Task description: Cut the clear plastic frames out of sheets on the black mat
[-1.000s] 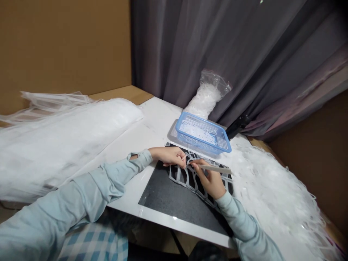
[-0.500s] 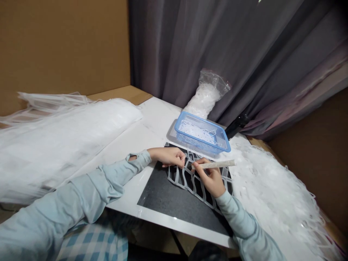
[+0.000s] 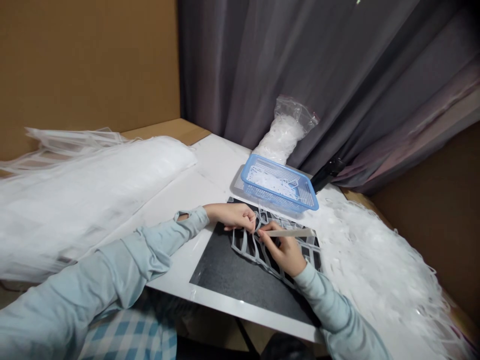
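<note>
A translucent cut-out sheet [image 3: 250, 246] with lattice-like openings lies on a dark grey mat [image 3: 232, 272]. My left hand [image 3: 234, 216] rests on the sheet's upper left part, fingers curled and pinching its edge. My right hand [image 3: 282, 248] grips a thin pale stick-like tool [image 3: 296, 232] like a pen. The tool's tip touches the sheet right beside my left fingertips. Both arms wear light blue sleeves.
A blue mesh basket [image 3: 280, 183] with white scraps stands behind the mat, a clear bag of white pieces [image 3: 284, 132] beyond it. White scrap strips [image 3: 378, 265] pile at the right, a stack of white sheets [image 3: 86, 190] at the left. A grey curtain [image 3: 318, 65] hangs behind.
My right hand and the tool have shifted slightly left and down toward my left fingertips. My left hand has stayed in place on the sheet.
</note>
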{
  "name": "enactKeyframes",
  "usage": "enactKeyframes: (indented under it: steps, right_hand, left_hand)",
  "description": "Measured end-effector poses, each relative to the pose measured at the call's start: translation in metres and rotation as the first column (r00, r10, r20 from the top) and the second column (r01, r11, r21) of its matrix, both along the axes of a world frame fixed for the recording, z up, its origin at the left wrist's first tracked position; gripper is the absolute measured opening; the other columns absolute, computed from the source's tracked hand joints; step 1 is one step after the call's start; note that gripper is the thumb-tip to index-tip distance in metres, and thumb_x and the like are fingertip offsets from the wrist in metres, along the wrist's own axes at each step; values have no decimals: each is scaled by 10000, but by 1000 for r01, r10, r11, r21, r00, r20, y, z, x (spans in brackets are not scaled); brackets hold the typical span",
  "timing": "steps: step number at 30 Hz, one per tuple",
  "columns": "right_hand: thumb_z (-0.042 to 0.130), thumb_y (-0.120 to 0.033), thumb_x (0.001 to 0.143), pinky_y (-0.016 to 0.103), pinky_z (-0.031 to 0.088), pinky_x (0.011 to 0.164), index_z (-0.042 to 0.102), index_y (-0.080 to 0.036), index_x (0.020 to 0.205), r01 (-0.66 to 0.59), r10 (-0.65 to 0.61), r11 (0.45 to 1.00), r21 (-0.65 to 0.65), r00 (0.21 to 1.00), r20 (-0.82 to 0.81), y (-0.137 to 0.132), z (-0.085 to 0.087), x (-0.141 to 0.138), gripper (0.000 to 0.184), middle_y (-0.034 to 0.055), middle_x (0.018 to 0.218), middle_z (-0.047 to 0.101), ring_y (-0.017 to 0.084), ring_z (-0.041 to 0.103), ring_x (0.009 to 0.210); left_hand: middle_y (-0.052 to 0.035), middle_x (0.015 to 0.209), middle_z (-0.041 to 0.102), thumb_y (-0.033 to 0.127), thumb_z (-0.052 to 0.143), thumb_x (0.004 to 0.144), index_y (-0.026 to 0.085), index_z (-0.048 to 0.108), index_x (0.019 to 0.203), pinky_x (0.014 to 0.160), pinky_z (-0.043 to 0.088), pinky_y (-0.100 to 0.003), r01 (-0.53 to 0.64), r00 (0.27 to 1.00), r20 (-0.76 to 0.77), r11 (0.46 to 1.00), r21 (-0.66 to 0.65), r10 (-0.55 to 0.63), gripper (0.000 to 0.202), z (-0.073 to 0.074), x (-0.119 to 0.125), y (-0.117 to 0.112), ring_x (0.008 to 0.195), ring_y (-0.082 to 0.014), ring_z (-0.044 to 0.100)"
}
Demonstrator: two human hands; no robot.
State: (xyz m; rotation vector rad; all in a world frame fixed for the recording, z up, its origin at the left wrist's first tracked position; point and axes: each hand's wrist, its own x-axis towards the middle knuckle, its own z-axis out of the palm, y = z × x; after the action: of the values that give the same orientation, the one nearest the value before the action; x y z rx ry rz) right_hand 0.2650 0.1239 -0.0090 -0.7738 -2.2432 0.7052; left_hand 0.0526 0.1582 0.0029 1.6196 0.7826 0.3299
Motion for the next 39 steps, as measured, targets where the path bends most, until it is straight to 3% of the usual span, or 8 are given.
enactKeyframes:
  steps: [10, 20, 35, 39]
  right_hand:
    - [470, -307, 980, 315, 468, 742, 580, -201, 883, -3, 3, 1000, 5, 1000, -26, 1, -1, -2, 181, 52, 843, 618, 194, 596, 802]
    - [454, -318, 987, 331, 450, 750, 619, -203, 926, 129, -131, 986, 109, 991, 4, 2, 7, 2, 211, 59, 862, 655, 215, 595, 829]
    - [462, -335, 983, 311, 441, 721, 610, -215, 860, 252, -247, 962, 104, 967, -63, 3, 3, 2, 227, 33, 789, 638, 200, 592, 764]
    - [472, -353, 975, 313, 437, 734, 616, -208, 844, 218, -214, 974, 58, 974, -75, 3, 5, 2, 243, 34, 786, 637, 201, 593, 766]
  left_hand:
    - [98, 392, 387, 254, 605, 723, 137, 580, 778, 279, 263, -138, -10, 998, 57, 999, -43, 12, 131, 0, -1, 1, 285, -55, 295]
    - [95, 386, 378, 211, 557, 733, 139, 567, 762, 271, 260, -137, -35, 999, 32, 998, -49, 36, 77, 4, 0, 0, 281, -58, 291]
    - [98, 382, 370, 236, 582, 743, 150, 551, 761, 273, 276, -145, -18, 999, 42, 997, -69, 21, 94, 3, -1, 1, 280, -64, 290]
    - [95, 380, 374, 232, 571, 735, 148, 551, 764, 275, 270, -154, -29, 999, 32, 998, -61, 31, 91, 5, 0, 0, 279, -69, 295]
